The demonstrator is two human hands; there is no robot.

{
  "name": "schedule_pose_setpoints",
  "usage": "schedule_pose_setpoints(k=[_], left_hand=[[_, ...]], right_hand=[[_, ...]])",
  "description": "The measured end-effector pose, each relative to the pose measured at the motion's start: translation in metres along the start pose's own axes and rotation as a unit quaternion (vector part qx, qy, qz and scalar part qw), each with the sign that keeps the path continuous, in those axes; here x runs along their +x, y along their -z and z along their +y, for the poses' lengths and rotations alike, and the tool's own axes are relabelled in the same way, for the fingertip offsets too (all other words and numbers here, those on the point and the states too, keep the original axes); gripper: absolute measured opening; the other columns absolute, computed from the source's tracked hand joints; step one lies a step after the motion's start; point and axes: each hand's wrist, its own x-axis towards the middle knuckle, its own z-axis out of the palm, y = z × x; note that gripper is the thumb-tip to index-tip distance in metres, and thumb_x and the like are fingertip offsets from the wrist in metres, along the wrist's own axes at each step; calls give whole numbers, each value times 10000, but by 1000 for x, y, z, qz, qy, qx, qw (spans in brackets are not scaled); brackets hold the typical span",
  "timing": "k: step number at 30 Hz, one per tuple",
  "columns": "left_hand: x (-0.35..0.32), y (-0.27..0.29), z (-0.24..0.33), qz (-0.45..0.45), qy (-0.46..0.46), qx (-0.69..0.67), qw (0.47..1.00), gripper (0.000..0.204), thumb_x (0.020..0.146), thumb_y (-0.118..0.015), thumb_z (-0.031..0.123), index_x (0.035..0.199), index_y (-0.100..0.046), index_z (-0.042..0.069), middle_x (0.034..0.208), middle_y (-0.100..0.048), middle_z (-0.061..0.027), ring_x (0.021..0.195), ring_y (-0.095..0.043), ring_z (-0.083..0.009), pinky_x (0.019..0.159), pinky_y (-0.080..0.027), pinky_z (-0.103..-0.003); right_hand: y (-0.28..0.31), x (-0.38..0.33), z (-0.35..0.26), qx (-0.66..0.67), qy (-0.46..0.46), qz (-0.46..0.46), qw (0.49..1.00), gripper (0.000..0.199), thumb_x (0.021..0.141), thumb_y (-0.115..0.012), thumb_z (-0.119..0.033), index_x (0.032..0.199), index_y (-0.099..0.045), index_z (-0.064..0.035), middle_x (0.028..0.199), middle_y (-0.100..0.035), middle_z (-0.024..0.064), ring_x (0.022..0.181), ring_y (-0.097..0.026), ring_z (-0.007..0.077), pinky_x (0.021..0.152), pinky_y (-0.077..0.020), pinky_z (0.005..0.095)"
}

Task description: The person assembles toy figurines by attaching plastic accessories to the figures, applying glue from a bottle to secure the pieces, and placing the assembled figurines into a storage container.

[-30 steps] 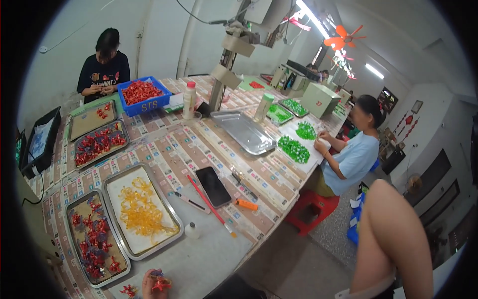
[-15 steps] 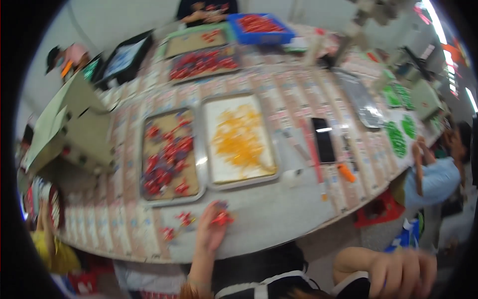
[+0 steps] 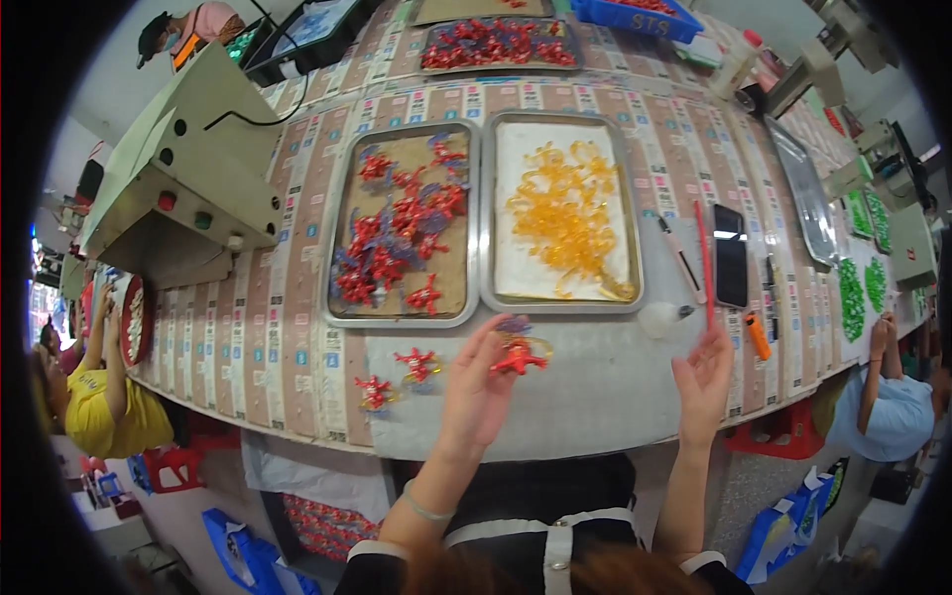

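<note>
My left hand [image 3: 481, 387] is closed, pinching a small red plastic figure [image 3: 520, 357] with purple and clear yellow parts above the grey work mat [image 3: 585, 397]. Two similar red figures with yellow parts, one nearer [image 3: 375, 393] and one farther [image 3: 417, 365], lie left of that hand. My right hand [image 3: 704, 382] reaches over the mat's right side, thumb apart from its fingers. Its fingertips cover the near end of a thin red stick [image 3: 705, 258]; whether they touch it I cannot tell. Ahead, a metal tray of red-and-purple figures [image 3: 335, 238] stands beside a metal tray of translucent yellow pieces [image 3: 635, 228].
A beige machine box [image 3: 188, 169] stands at the left. Toward the right are a white-and-black pen [image 3: 682, 260], a black phone [image 3: 731, 256], an orange lighter-like object [image 3: 758, 337] and a small clear-white container [image 3: 662, 319]. Co-workers sit at the left [image 3: 117, 407] and right [image 3: 888, 407].
My view has shifted and steadied. My right hand has come from the lower right, off the table, to the red stick's near end. My left hand still holds the red figure.
</note>
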Motion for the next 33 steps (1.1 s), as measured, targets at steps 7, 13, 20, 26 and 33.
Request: schedule_pose_setpoints(k=[7,13,20,26,33], left_hand=[[-14,-7,-4,-31,41,-4,999,321,864,-438,129,1155,-416,-5,1074,-518,-87,861,-530,-105,744,-425,-241],[-21,-8,0,-38,59,-35,997,322,862,-433,116,1159,-411,-6,1093,-506,-103,919,-518,-131,826,-406,-270],[-24,-12,1,-37,40,4,998,321,857,-436,107,1156,-410,-9,1123,-484,-124,925,-516,-147,822,-408,-266],[-27,-10,3,-40,62,-27,997,311,859,-436,113,1143,-419,-15,1074,-515,-115,890,-525,-129,775,-429,-254],[-31,-14,4,-24,62,-11,998,315,862,-436,123,1143,-418,-18,1041,-531,-113,870,-529,-122,717,-438,-239]], right_hand=[[-26,26,61,-27,-13,-16,999,506,729,-577,-33,1183,-362,21,1059,-495,119,948,-483,168,843,-364,267],[-21,-15,-15,280,-123,-100,947,400,711,-586,-55,1076,-448,31,976,-520,118,827,-502,145,735,-397,259],[-26,-38,-48,117,100,-85,984,413,612,-701,-150,916,-462,-6,848,-497,104,762,-474,161,683,-386,250],[-25,-43,-47,115,169,-65,977,438,624,-723,-231,900,-471,-3,829,-496,120,732,-483,174,648,-398,255],[-22,-45,-48,56,177,-92,978,432,624,-722,-237,894,-485,2,808,-503,121,699,-494,177,617,-406,251]])
